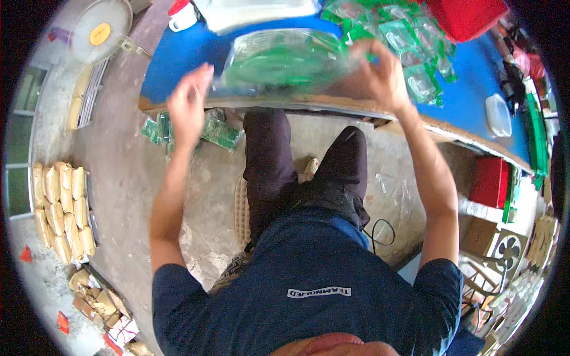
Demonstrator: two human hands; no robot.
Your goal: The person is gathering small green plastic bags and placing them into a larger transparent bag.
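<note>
A clear plastic bag [285,62] with green on it, smeared by motion, is at the front edge of the blue-topped table [163,74]. My right hand [383,77] is at the bag's right side, thumb and fingers bent together on its edge. Close by the bag's left edge is my left hand [190,104], fingers pointing up and blurred; whether it touches the plastic I cannot tell. Many similar clear and green packets [418,53] lie spread across the table beyond my right hand.
Behind the bag are a white tray [255,13] and a white cup with a red lid [182,16]. To the right are a clear tub [497,115] and a red bin [490,181]. Green packets [222,132] show below the table edge. Brown packages [62,207] are stacked on the left.
</note>
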